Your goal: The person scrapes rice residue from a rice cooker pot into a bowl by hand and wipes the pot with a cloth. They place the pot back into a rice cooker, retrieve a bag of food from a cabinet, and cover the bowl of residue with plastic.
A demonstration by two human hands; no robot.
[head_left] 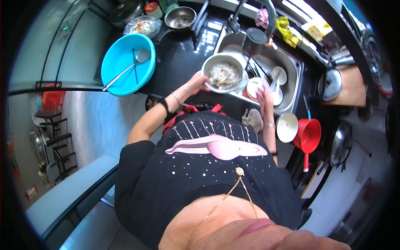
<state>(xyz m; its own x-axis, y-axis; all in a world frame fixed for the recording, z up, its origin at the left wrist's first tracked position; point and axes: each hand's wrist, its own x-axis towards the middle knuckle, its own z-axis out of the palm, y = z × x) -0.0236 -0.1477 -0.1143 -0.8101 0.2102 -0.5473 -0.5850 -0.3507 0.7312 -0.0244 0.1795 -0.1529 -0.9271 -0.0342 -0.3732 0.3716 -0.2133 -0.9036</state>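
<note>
My left hand (200, 82) grips the left rim of a round metal bowl (206, 66), held by the near left edge of the sink. Inside lies a pale, shredded mass with brownish bits (225, 76), which looks like food. My right hand (265, 99) reaches over the near side of the stainless steel sink (297, 84). Its blurred fingers overlap a white bowl (253, 89) there; whether they grip it is unclear. Farther right in the sink are a small white dish (279, 75), spoons (275, 81) and another white bowl (277, 97). Dark chopsticks (260, 69) lie behind.
A blue basin (117, 59) with a metal spatula (142, 56) stands left on the black counter (175, 59). Behind are a saucepan (180, 19) and bagged food (143, 26). A faucet (270, 18) arches over the sink. White (287, 127) and red (308, 134) vessels sit right.
</note>
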